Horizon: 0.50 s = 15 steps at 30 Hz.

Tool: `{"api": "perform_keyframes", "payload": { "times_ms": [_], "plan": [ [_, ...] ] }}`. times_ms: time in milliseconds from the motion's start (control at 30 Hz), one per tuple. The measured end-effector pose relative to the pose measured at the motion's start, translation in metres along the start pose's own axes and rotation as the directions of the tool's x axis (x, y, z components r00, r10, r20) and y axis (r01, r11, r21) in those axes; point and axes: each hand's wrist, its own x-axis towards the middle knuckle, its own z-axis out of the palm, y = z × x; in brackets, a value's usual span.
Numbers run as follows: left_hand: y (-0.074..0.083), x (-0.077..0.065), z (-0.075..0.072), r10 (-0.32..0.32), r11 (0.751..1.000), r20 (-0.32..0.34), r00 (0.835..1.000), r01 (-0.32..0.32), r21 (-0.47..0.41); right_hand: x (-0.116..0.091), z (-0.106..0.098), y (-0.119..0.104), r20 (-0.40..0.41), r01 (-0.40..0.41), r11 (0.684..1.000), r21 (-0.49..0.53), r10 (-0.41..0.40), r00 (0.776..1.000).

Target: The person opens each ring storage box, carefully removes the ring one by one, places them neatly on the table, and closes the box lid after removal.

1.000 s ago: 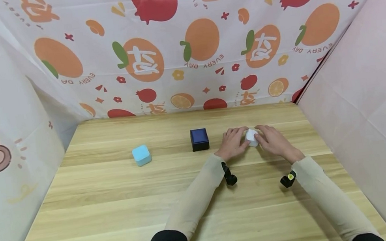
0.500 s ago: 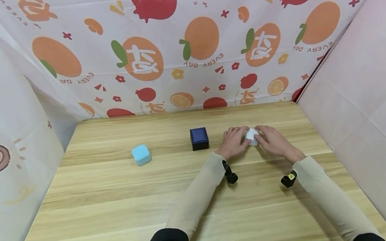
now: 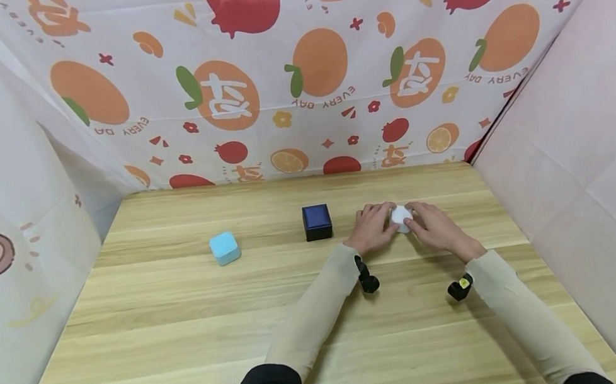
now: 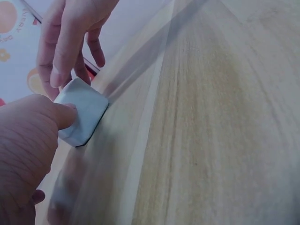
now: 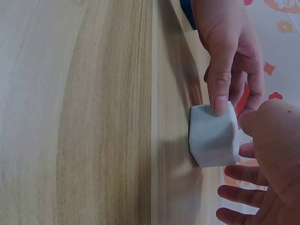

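Note:
A small white rounded box (image 3: 401,216) sits on the right part of the wooden table, between my two hands. My left hand (image 3: 370,229) grips it from the left; in the left wrist view its thumb (image 4: 65,115) presses the box's near face. From the other side my right hand (image 3: 436,225) holds it with thumb and index finger, while its other fingers (image 5: 241,194) spread out beyond the box in the right wrist view. The box's far side is hidden behind fingers. A dark blue square box (image 3: 318,221) stands left of my left hand.
Farther left on the table (image 3: 187,332) is a light blue rounded box (image 3: 225,248). A fruit-print cloth (image 3: 289,124) hangs along the back edge, and pale cloth walls close off both sides.
The white box has turned or tilted slightly between my fingers, so its outline looks rounder. Both hands have kept nearly the same place; the other boxes stay put.

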Motion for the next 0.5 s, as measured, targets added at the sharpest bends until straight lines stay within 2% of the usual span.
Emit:
{"api": "perform_keyframes", "payload": {
  "times_ms": [500],
  "plan": [
    [0.0016,0.0031,-0.0044,-0.009,1.000,0.059,0.998,0.010,-0.011,-0.0008,0.0007,0.0013,-0.010,0.053,0.998,0.017,-0.053,0.999]
  ]
}}
